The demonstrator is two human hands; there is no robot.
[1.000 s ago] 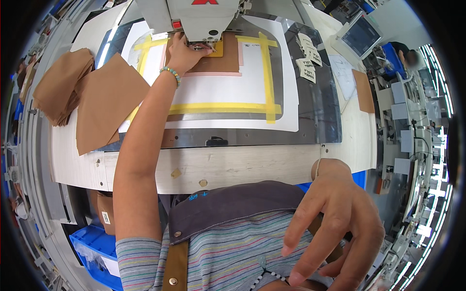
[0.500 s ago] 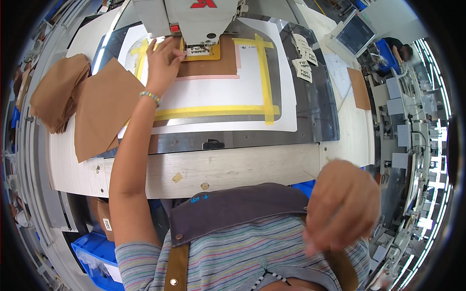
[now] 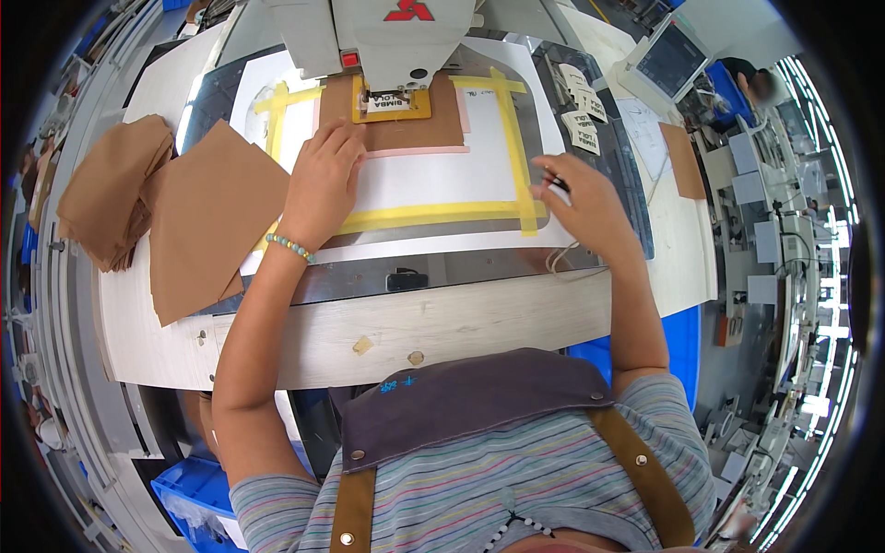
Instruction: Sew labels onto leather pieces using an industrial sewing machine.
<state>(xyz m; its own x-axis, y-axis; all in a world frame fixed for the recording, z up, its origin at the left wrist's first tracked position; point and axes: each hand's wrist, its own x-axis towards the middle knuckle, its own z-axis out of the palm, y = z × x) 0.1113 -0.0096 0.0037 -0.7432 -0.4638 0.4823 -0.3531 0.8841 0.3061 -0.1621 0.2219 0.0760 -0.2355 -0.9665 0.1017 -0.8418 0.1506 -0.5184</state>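
— Where's the brown panel (image 3: pixel 424 134) they're working on?

— Under the machine head (image 3: pixel 383 46), lying on a white sheet (image 3: pixel 424 180), with pink strips (image 3: pixel 419 150) along its near and right edges. A yellow frame (image 3: pixel 419 113) sits on top of it, around a white label (image 3: pixel 387 104) with dark lettering.

— And the left hand (image 3: pixel 320 180)?

— Palm down over the sheet, the beaded bracelet (image 3: pixel 290 247) at its wrist. The fingertips reach the panel's near left part. That grip is loose, fingers bent but not closed; whether they press on the panel, I can't tell from here.

— What about the right hand (image 3: pixel 590 203)?

— Its grip is closed on a small dark object (image 3: pixel 558 182), mostly covered by the fingers, so I can't make out what kind. The hand is near the right-hand band of yellow tape (image 3: pixel 510 147), well apart from the panel. A pale cord (image 3: pixel 558 258) loops below it.

— Anything else about?

— Over on the left, a pile of brown pieces (image 3: pixel 111 194), with larger flat pieces (image 3: pixel 207 221) beside it. To the right, loose labels (image 3: pixel 581 129) overlap on the dark glossy plate (image 3: pixel 498 264), which rests on the pale worktop (image 3: pixel 479 318). A screen (image 3: pixel 668 69) stands beyond them.
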